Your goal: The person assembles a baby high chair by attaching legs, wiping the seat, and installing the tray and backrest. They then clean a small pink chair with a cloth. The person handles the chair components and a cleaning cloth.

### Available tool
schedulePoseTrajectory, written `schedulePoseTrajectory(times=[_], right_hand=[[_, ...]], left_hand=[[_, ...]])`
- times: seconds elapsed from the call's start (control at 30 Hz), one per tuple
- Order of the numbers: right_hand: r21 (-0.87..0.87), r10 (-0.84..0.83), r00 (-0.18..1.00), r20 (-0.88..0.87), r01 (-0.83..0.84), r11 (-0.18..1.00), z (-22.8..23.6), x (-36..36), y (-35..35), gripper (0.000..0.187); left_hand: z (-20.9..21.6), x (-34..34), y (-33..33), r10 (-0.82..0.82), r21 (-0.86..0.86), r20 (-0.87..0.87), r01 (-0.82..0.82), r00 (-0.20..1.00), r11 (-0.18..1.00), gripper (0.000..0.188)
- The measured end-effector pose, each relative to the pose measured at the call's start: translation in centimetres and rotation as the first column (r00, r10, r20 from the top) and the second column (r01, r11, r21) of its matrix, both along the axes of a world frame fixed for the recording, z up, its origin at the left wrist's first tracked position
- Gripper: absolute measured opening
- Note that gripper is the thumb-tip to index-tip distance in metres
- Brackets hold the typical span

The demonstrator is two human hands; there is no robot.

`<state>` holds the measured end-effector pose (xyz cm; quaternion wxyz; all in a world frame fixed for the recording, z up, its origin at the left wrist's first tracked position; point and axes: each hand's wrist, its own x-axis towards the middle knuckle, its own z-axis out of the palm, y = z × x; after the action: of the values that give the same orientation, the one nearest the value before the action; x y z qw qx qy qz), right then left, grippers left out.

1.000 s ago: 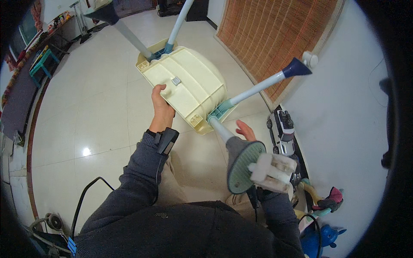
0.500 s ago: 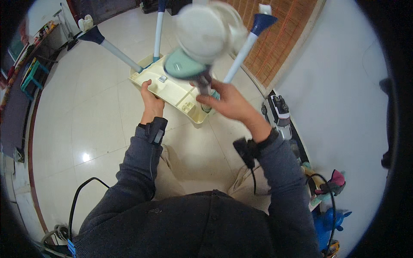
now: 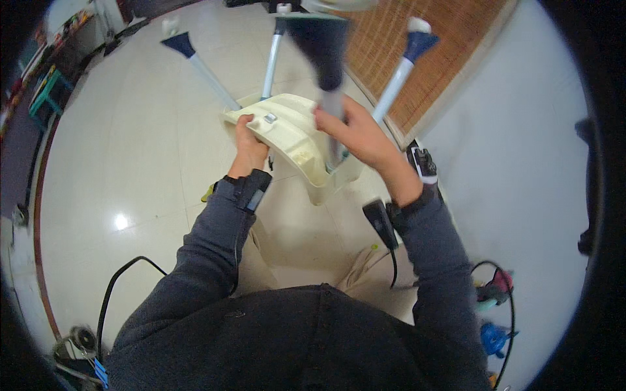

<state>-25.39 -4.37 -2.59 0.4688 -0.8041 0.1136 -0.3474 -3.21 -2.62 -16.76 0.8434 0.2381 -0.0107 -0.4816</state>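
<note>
An upturned cream plastic base [image 3: 287, 133] with several pale legs is held up in front of me, its legs pointing away from the floor. My left hand [image 3: 251, 146] grips the left near edge of the base, thumb on top beside a small metallic piece [image 3: 270, 118]. Around the near leg [image 3: 331, 104], just below its dark blue flared end [image 3: 319, 42], the fingers of my right hand [image 3: 365, 137] are closed. That leg is blurred. A white round part [image 3: 339, 4] at its tip is cut off by the top edge. Other legs carry white tips.
A woven brown blind [image 3: 417, 65] hangs at the upper right, against a white wall [image 3: 508, 130]. A toy vehicle [image 3: 422, 161] and a blue toy [image 3: 495, 340] lie along the wall. At far left stands a turquoise stool [image 3: 49, 98]. Black cables [image 3: 114, 293] loop near my arms.
The base has tilted and shifted slightly right. The near leg has swung, so its flared end now shows side-on and its white part has moved up out of the frame. Both hands keep their holds.
</note>
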Motion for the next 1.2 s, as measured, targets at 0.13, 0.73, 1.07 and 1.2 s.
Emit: schedulePoseTrajectory(times=[0.13,0.73,1.07,1.2], right_hand=[[0.304,-0.28,0.952,0.125,0.232,0.924,-2.4,-3.2,0.6,0.018],[0.792,-0.708,0.533,0.463,0.109,0.6,-5.8,-12.5,-5.8,0.033],[0.76,-0.821,0.498,0.279,0.409,0.505,-8.2,-16.9,-8.2,0.034],[0.706,-0.873,0.409,0.265,0.535,0.464,-8.6,-15.6,-7.6,0.035]], left_hand=[[1.5,-2.7,-0.5,0.168,-0.069,0.071,-0.164,0.983,0.984,0.05],[8.7,-17.3,3.7,0.306,0.001,0.751,-0.466,0.584,0.885,0.066],[11.8,-21.6,6.9,0.297,-0.191,0.783,-0.243,0.547,0.951,0.076],[12.6,-20.6,7.2,0.227,-0.133,0.811,-0.208,0.539,0.969,0.073]])
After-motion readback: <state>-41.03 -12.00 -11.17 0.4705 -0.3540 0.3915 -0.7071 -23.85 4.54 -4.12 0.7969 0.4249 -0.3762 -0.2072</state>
